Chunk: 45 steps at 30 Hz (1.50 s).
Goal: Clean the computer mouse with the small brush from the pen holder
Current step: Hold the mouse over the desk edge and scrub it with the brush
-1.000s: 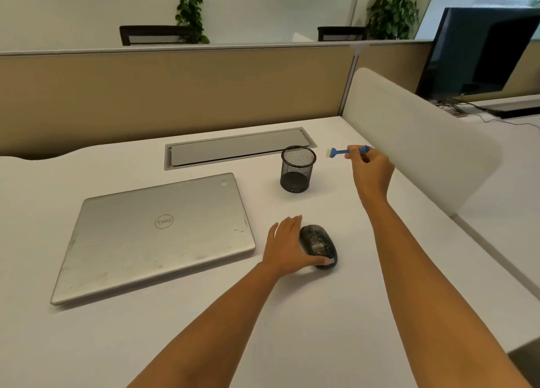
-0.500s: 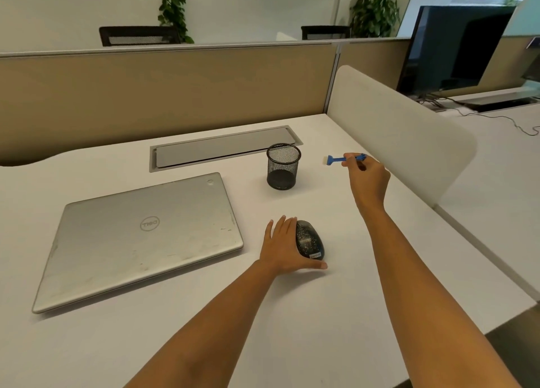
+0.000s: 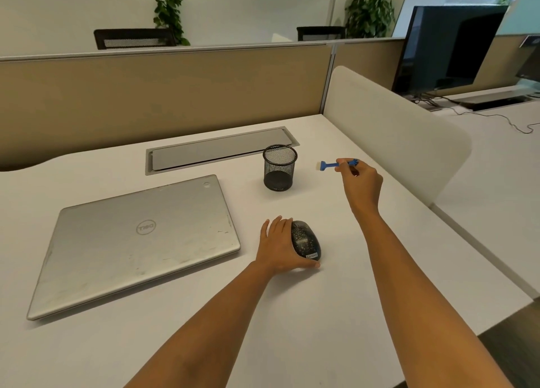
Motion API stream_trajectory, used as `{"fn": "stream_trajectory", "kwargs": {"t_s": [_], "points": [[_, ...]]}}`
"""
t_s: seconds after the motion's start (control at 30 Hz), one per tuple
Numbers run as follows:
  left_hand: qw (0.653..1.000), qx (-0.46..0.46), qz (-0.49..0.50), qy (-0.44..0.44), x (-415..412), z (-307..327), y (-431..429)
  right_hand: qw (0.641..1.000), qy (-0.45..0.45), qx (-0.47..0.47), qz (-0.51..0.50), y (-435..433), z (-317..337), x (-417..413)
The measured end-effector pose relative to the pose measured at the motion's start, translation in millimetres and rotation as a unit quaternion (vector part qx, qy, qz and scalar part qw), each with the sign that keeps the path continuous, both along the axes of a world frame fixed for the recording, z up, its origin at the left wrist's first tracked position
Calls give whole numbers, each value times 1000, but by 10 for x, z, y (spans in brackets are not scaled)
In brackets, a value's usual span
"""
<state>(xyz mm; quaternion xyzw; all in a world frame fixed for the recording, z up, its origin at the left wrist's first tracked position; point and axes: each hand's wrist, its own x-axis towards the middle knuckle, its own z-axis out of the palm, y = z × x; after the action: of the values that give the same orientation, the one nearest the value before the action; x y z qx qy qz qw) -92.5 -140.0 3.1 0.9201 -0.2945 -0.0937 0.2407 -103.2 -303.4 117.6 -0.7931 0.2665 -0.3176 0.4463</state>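
A black speckled computer mouse [image 3: 306,241] lies on the white desk [image 3: 292,314], and my left hand [image 3: 277,246] grips its left side with the thumb under its near end. My right hand [image 3: 362,184] is raised to the right of the black mesh pen holder [image 3: 279,167] and pinches the handle of a small blue brush [image 3: 331,164]. The brush lies level in the air, its white bristle end pointing left toward the holder. The pen holder stands upright and looks empty.
A closed silver laptop [image 3: 137,244] lies left of the mouse. A grey cable hatch [image 3: 216,151] sits behind the holder. A white divider panel [image 3: 394,136] bounds the desk on the right, a tan partition [image 3: 163,95] at the back. A dark monitor [image 3: 444,48] stands on the neighbouring desk.
My right hand with the brush has stayed beside the pen holder, dipping slightly. My left hand keeps hold of the mouse. The camera has shifted, so everything sits a little further left.
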Motion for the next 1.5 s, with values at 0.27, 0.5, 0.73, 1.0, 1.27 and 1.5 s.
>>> {"fn": "stream_trajectory", "kwargs": {"t_s": [0.27,0.5,0.73,1.0,1.27,1.5], "points": [[998,-7,-31,-54,-14,26,3,998,25,5,57,-23,-1,-52],[996,-15,-36,-85,-77,98,53,993,43,0,110,-17,63,-163],[992,-30,-32,-122,-231,219,135,991,57,-16,120,81,128,-338],[991,-52,-15,-123,-543,357,439,981,91,-65,162,377,248,-718],[990,-49,-22,-127,-1063,482,863,956,146,-118,226,810,340,-1298],[989,-52,-29,-135,-1511,508,1047,946,161,-151,239,1017,411,-1769]]}}
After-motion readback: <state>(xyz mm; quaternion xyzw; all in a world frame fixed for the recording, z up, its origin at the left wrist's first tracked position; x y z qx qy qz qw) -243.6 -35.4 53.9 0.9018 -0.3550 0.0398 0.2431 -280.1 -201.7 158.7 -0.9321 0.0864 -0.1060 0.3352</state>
